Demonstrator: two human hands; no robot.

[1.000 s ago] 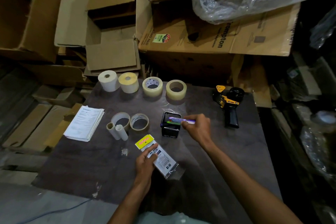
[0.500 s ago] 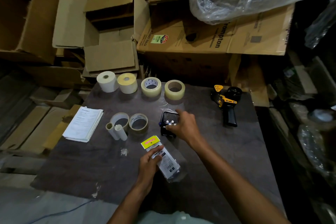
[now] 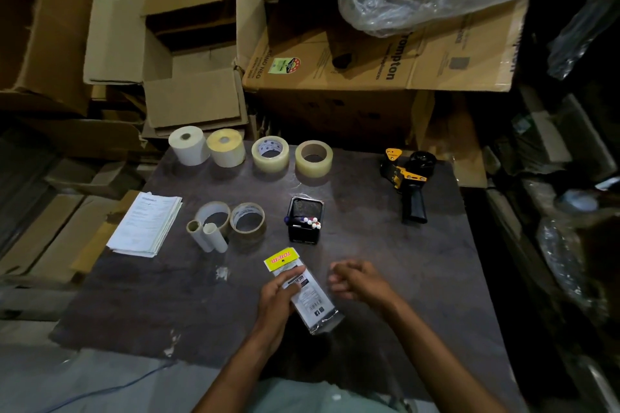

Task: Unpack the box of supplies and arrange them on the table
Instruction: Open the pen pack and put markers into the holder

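At the left of the frame the stack of white printed papers (image 3: 145,224) lies on the dark brown table (image 3: 385,278), and beside it two thin cardboard cores (image 3: 207,235) and two flat tape rings (image 3: 231,220) are already placed. In the upper middle the row of four rolls (image 3: 250,152), two white and two clear, stands along the far edge, in front of the open brown cardboard box (image 3: 191,54). In the centre the black mesh pen holder (image 3: 305,220) stands with the pens inside, so I judge this step finished. Just below it my left hand (image 3: 276,298) presses the clear plastic packet with the yellow header card (image 3: 303,288) flat on the table, fingers lying across its middle. My right hand (image 3: 357,282) is just beside the packet, fingers loosely curled and holding nothing. At the right the black and yellow tape dispenser (image 3: 407,178) rests alone. I think the step now is this packet: next I must open it or put it in line with the other things.
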